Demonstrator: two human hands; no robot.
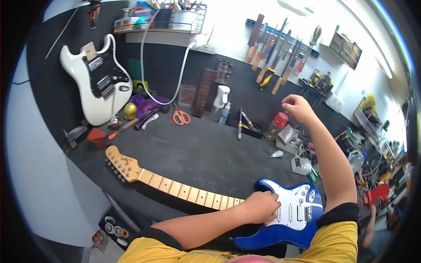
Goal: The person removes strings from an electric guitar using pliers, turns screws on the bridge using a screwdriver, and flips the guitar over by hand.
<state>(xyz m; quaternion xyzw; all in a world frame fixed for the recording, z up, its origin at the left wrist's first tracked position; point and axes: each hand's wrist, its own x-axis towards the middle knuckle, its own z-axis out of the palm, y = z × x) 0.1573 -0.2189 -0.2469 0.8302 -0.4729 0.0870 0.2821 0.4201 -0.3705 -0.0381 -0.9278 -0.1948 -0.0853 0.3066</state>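
In the head view, the blue guitar (280, 236) lies along the near side of the bench (197, 151), its headstock (125, 165) to the left and its body to the right. We judge it fairly heavy and stiff, weightiest at the body; the glossy finish may be slippery and would mark easily, and the tuning pegs (117, 171) look easy to knock. We would take hold at the neck (184, 192) and support the body's edge.

Our left hand (261, 207) lies where neck meets body, fingers bent over it; we cannot tell whether they grip. Our right hand (299, 108) is raised near the red-capped jar (276, 127), fingers curled narrow, and we cannot tell whether they pinch anything.

Our left forearm hides part of the neck, our right sleeve (337, 215) meets the body's far end, and we cannot make out any strings.
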